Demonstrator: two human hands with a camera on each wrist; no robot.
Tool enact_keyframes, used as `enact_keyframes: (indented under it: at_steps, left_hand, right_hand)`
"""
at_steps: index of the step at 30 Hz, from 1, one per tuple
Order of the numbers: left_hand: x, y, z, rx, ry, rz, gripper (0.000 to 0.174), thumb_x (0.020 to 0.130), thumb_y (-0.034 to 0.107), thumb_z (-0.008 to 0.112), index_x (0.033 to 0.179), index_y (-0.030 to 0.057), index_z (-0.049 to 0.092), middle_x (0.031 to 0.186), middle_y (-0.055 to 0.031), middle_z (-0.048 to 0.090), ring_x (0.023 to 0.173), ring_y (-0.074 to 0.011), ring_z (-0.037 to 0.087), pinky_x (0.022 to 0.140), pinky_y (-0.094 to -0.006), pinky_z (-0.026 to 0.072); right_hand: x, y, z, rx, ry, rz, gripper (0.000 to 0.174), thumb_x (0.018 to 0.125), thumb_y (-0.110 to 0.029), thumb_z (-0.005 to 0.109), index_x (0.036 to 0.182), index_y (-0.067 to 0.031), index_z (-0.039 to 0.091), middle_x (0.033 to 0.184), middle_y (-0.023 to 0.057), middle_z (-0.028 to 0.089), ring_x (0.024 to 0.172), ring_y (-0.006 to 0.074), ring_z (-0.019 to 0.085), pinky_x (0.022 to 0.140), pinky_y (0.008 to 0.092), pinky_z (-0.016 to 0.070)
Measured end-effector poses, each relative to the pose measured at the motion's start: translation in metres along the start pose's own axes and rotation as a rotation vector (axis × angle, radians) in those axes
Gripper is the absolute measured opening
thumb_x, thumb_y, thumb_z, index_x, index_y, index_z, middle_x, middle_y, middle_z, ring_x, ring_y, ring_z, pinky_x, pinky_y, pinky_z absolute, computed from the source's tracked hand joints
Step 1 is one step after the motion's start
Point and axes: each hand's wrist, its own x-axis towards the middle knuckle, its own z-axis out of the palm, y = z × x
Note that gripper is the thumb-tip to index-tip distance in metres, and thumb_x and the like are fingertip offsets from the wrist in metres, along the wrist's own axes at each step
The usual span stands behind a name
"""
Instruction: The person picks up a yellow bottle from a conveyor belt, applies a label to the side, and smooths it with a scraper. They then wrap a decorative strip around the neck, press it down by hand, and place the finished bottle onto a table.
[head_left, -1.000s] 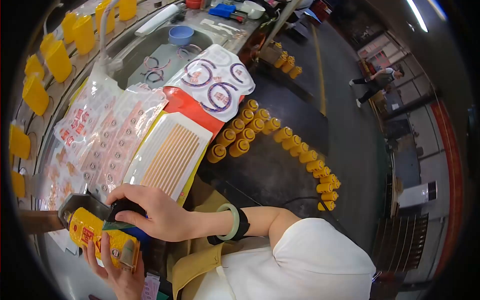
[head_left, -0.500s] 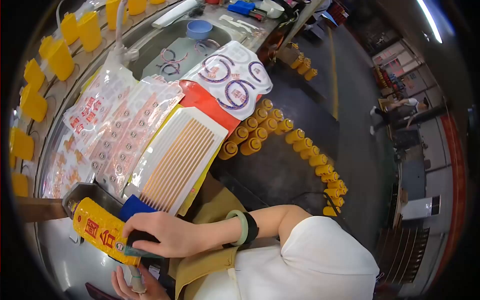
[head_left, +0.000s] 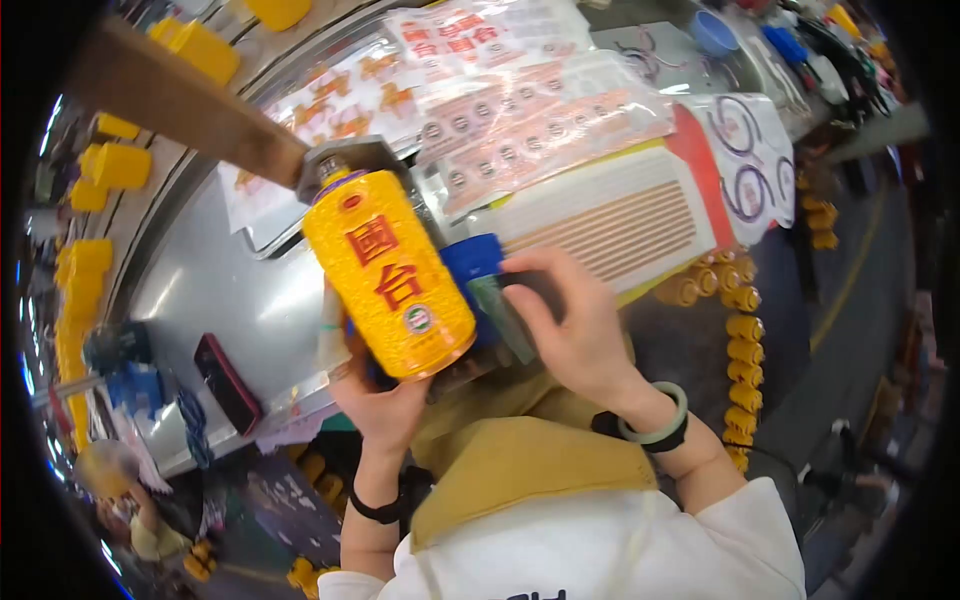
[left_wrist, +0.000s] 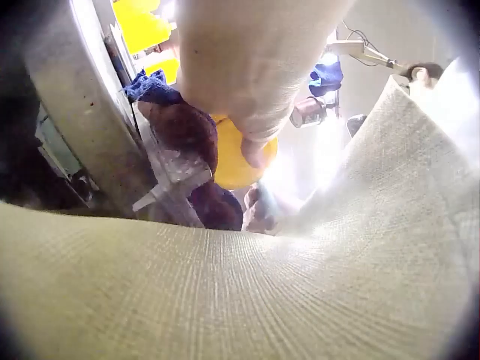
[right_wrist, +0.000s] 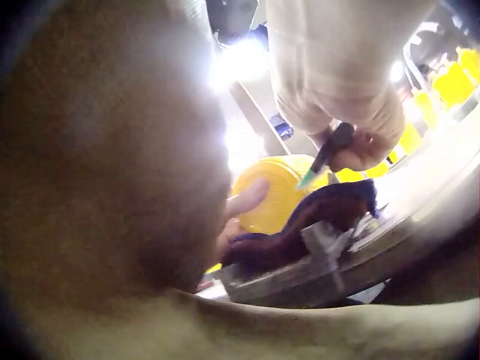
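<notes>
A yellow textured bottle (head_left: 385, 275) with red characters and a small round green-and-white label lies tilted, its neck in a metal holder (head_left: 350, 155) at the end of a wooden arm. My left hand (head_left: 390, 410) grips the bottle near its base, with fingers along its left side; one finger wears a pale cover. In the left wrist view the yellow base (left_wrist: 236, 157) shows beyond the palm. My right hand (head_left: 580, 325) pinches a dark scraper (head_left: 503, 318) with a green edge, just right of the bottle. A blue pad (head_left: 472, 260) lies beneath and beside the bottle.
Sticker sheets (head_left: 545, 110) and a white sheet with brown strips (head_left: 610, 220) cover the bench to the right. A dark red phone (head_left: 228, 383) rests at the left. Yellow bottles (head_left: 195, 50) line the far side; more yellow bottles (head_left: 743, 365) stand on the right.
The head view has swung left and down. The left hand, below the bottle half a second ago, now grips its base. The right hand with the scraper has come off the bottle to its right.
</notes>
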Motion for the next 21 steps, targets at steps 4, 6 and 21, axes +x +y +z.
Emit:
enact_keyframes:
  at_steps: [4, 6, 21]
  left_hand:
    - [0.005, 0.008, 0.005, 0.101, -0.032, 0.051, 0.099, 0.077, 0.0, 0.087, 0.158, -0.005, 0.031, 0.151, -0.0201, 0.05, 0.132, -0.0268, 0.058, 0.109, -0.0398, 0.0494]
    - [0.008, 0.007, -0.002, 0.079, -0.021, 0.036, 0.101, 0.076, -0.001, 0.087, 0.159, -0.0036, 0.031, 0.151, -0.0186, 0.049, 0.132, -0.0267, 0.058, 0.108, -0.0393, 0.0498]
    - [0.012, 0.024, -0.004, 0.554, 0.005, 0.293, 0.092, 0.065, 0.011, 0.097, 0.145, -0.0034, 0.054, 0.153, -0.0249, 0.051, 0.135, -0.0383, 0.054, 0.111, -0.0442, 0.0465]
  right_hand:
    - [-0.012, -0.024, 0.0, 0.194, -0.063, 0.059, 0.019, 0.093, -0.003, 0.069, 0.112, 0.0, 0.066, 0.101, 0.0157, 0.072, 0.093, 0.031, 0.071, 0.082, 0.0373, 0.0542]
    - [-0.012, -0.023, 0.01, 0.193, -0.12, 0.073, 0.02, 0.093, -0.002, 0.069, 0.113, 0.0002, 0.066, 0.101, 0.0152, 0.072, 0.091, 0.0297, 0.071, 0.081, 0.0364, 0.0542]
    - [-0.018, -0.036, 0.005, 0.058, -0.081, -0.002, 0.019, 0.086, 0.001, 0.076, 0.104, -0.0018, 0.07, 0.085, 0.0095, 0.063, 0.072, 0.0206, 0.064, 0.066, 0.0305, 0.051]
